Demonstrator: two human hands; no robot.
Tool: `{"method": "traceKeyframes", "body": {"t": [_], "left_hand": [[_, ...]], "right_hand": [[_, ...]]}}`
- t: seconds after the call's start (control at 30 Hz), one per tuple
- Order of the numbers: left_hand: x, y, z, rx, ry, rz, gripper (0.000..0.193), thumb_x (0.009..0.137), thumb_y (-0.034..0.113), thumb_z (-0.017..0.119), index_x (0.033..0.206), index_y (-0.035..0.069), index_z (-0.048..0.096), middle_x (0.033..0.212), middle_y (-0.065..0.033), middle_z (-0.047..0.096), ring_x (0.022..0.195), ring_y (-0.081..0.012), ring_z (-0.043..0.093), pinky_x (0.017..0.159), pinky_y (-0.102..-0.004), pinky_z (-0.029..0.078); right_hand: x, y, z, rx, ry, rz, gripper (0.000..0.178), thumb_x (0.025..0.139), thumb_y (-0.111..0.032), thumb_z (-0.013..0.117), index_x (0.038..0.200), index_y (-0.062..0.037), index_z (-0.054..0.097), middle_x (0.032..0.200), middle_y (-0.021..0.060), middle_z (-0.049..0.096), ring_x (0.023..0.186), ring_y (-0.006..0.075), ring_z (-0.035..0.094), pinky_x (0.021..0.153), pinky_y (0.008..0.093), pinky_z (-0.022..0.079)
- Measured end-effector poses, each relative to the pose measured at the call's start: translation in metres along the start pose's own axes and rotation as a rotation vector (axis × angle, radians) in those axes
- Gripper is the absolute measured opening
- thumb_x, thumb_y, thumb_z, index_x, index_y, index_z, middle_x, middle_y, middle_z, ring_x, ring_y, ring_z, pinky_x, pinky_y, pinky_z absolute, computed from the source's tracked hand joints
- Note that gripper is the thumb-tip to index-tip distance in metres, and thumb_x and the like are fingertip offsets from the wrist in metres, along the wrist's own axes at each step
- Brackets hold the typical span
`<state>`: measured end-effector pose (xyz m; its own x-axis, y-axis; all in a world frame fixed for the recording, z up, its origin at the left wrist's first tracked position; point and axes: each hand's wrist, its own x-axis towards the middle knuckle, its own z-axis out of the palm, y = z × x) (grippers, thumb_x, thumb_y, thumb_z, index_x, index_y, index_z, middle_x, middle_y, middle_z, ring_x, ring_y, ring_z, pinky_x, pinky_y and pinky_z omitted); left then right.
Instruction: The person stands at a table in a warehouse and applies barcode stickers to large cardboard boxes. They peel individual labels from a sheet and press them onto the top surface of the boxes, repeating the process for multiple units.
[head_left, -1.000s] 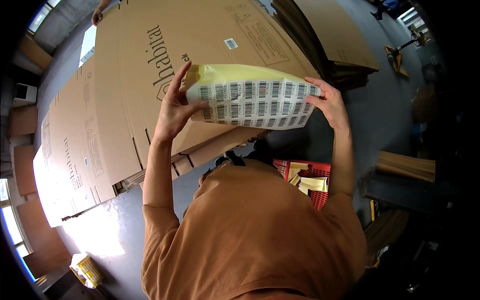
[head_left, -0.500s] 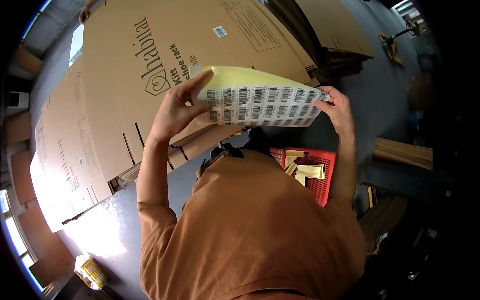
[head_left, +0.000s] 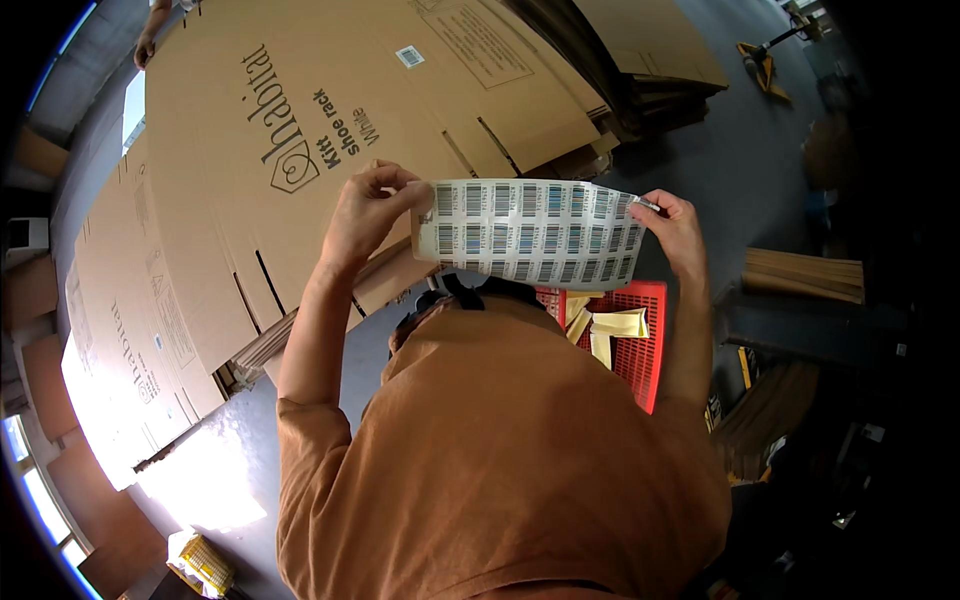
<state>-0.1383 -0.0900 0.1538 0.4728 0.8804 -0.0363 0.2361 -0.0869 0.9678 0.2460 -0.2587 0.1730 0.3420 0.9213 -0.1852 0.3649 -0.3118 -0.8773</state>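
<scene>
Stretched between my two hands is a sheet of barcode labels [head_left: 530, 232], white with rows of printed stickers facing me. My left hand [head_left: 365, 215] pinches its upper left corner between thumb and fingers. At the upper right corner, my right hand [head_left: 675, 228] grips the edge the same way. Behind and to the left of the sheet lies a stack of flat cardboard cartons [head_left: 330, 90], with dark print and one small white label [head_left: 409, 56] on top. The sheet hangs above the stack's near edge, apart from it.
A red plastic basket [head_left: 652, 345] holding yellow paper strips [head_left: 620, 323] stands below my right forearm. Flat brown boards [head_left: 803, 276] lie farther right. Another person's hand [head_left: 145, 50] rests at the stack's far left. A yellow pallet jack [head_left: 762, 72] stands at the far right.
The sheet's yellow backing showed along its top before; now the label face hangs flatter and lower toward me. My left hand has moved slightly right and down.
</scene>
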Motion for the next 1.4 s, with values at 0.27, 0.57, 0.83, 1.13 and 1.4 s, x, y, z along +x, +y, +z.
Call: {"method": "traceKeyframes", "body": {"t": [0.27,0.57,0.83,1.13,1.4], "left_hand": [[0.000,-0.006,0.051,-0.006,0.135,-0.030,0.028,0.091,0.024,0.062,0.094,-0.004,0.066,0.073,-0.0104,0.068,0.069,-0.0129,0.062,0.066,-0.0295,0.051],[-0.011,-0.011,0.041,-0.013,0.166,-0.099,0.024,0.096,0.020,0.061,0.089,-0.003,0.064,0.073,0.0005,0.062,0.068,-0.0049,0.053,0.062,-0.0234,0.045],[-0.023,-0.029,0.031,0.384,0.409,0.035,0.021,0.093,0.020,0.061,0.086,0.000,0.062,0.061,-0.0164,0.062,0.055,-0.0290,0.064,0.054,-0.0380,0.049],[-0.045,-0.035,0.050,0.772,0.250,0.445,0.011,0.086,0.012,0.068,0.092,0.007,0.060,0.096,-0.0103,0.062,0.091,-0.0286,0.060,0.080,-0.0400,0.046],[-0.037,-0.049,0.047,0.794,0.328,0.464,0.015,0.090,0.010,0.062,0.100,0.000,0.055,0.131,-0.0215,0.055,0.128,-0.0379,0.049,0.104,-0.0493,0.038]], "right_hand": [[0.018,-0.057,0.094,-0.438,0.083,-0.682,0.032,0.083,-0.017,0.073,0.111,-0.0026,0.065,0.112,0.0131,0.063,0.104,0.0316,0.060,0.092,0.0384,0.048],[0.042,-0.089,0.178,-0.510,0.037,-1.067,0.008,0.075,-0.003,0.070,0.082,-0.0051,0.066,0.083,0.0050,0.061,0.081,0.0248,0.061,0.075,0.0368,0.049],[0.051,-0.110,0.162,0.079,-0.123,-0.507,0.013,0.087,-0.013,0.070,0.088,-0.0002,0.069,0.066,0.0017,0.060,0.061,0.0105,0.058,0.057,0.0263,0.047],[0.097,-0.100,0.222,0.241,-0.433,0.086,0.018,0.087,-0.015,0.068,0.086,0.0032,0.068,0.060,0.0002,0.056,0.047,0.0052,0.046,0.042,0.0217,0.034],[0.090,-0.105,0.235,0.106,-0.377,0.098,0.019,0.086,-0.016,0.069,0.086,0.0030,0.067,0.064,0.0058,0.064,0.049,0.0100,0.057,0.047,0.0247,0.045]]}}
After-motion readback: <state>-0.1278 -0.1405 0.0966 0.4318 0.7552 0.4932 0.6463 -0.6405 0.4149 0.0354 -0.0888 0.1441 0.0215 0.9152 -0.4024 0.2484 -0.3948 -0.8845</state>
